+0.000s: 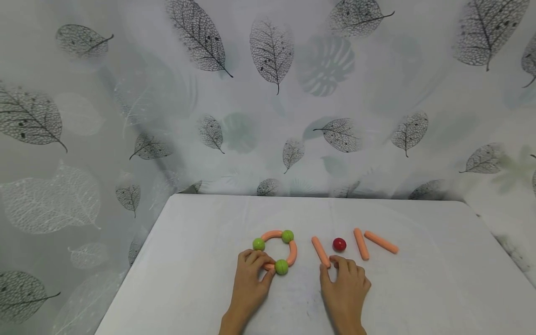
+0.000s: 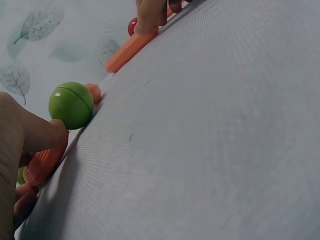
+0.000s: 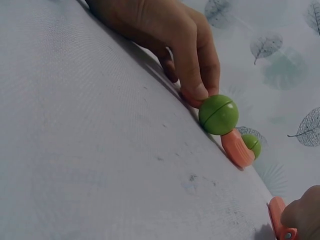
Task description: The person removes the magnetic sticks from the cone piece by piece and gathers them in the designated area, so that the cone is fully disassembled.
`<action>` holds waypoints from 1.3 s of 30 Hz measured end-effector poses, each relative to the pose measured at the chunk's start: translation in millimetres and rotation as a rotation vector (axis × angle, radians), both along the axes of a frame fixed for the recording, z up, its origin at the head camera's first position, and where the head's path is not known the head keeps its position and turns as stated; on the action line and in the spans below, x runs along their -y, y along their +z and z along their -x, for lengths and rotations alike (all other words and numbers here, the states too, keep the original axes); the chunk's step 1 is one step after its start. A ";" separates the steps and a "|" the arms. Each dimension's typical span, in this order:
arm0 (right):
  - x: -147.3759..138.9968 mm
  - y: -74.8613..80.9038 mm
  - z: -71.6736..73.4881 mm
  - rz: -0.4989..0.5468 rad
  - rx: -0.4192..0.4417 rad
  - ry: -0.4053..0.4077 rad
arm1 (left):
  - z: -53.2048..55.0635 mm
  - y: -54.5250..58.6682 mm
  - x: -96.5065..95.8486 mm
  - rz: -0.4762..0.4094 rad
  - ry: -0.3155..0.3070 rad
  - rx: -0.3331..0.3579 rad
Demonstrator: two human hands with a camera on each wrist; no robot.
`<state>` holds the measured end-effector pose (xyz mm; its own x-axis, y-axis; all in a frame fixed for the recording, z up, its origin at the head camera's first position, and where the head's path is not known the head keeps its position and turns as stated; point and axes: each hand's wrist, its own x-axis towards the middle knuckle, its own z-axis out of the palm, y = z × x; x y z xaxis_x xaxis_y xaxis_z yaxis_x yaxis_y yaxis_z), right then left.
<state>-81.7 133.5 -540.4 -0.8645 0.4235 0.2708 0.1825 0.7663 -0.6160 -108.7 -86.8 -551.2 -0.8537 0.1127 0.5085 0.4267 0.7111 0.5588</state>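
Observation:
A ring of curved orange rods (image 1: 292, 253) joined by green balls (image 1: 287, 236) lies on the white table. At its near side my left hand (image 1: 251, 280) pinches a curved orange rod (image 2: 47, 162), close beside the front green ball (image 1: 281, 267). Fingers partly cover that rod in the head view. To the right, my right hand (image 1: 345, 287) holds the near end of a straight orange rod (image 1: 320, 250) between thumb and fingers. In the right wrist view this rod (image 3: 276, 210) shows only partly, at the lower right edge.
A red ball (image 1: 339, 244) sits just beyond my right hand. Two more straight orange rods, one upright in view (image 1: 361, 244) and one slanted (image 1: 381, 242), lie to its right. Behind the table (image 1: 201, 260) hangs a leaf-patterned curtain (image 1: 259, 107).

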 end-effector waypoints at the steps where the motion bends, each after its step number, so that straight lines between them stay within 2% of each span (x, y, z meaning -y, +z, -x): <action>1: -0.3 0.3 0.2 0.006 -0.008 -0.001 | 0.1 0.3 -0.4 0.001 0.000 -0.002; 6: -0.9 1.6 0.8 0.028 -0.064 -0.004 | 0.2 2.0 -1.1 -0.004 -0.001 0.019; 10: -0.7 0.9 1.3 0.030 -0.195 0.030 | 0.4 1.3 -1.6 -0.003 0.003 0.026; 14: 0.6 -0.7 -0.5 0.056 -0.358 0.153 | -1.0 -1.3 -2.2 0.004 0.009 0.021; 19: 8.0 -2.6 -7.0 0.107 -0.428 0.390 | -5.2 -1.5 -1.3 0.008 0.009 0.001; 24: 12.2 -5.1 -8.4 0.160 -0.415 0.599 | -8.5 -1.7 -1.6 0.011 0.012 -0.001; 27: 13.4 -5.5 -9.0 0.182 -0.369 0.676 | -9.5 -1.7 -2.7 0.010 0.013 0.001; 31: 14.7 -6.2 -10.4 0.160 -0.317 0.715 | -10.5 -1.8 -4.2 0.014 0.007 -0.017; 39: 14.6 -7.8 -9.0 0.051 -0.219 0.736 | -9.0 -0.3 -5.1 0.003 -0.031 -0.084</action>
<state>-72.7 118.9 -548.2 -0.8573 -0.2240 0.4636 -0.4939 0.6124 -0.6173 -99.8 -81.7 -551.4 -0.8042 0.1400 0.5777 0.4939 0.6981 0.5184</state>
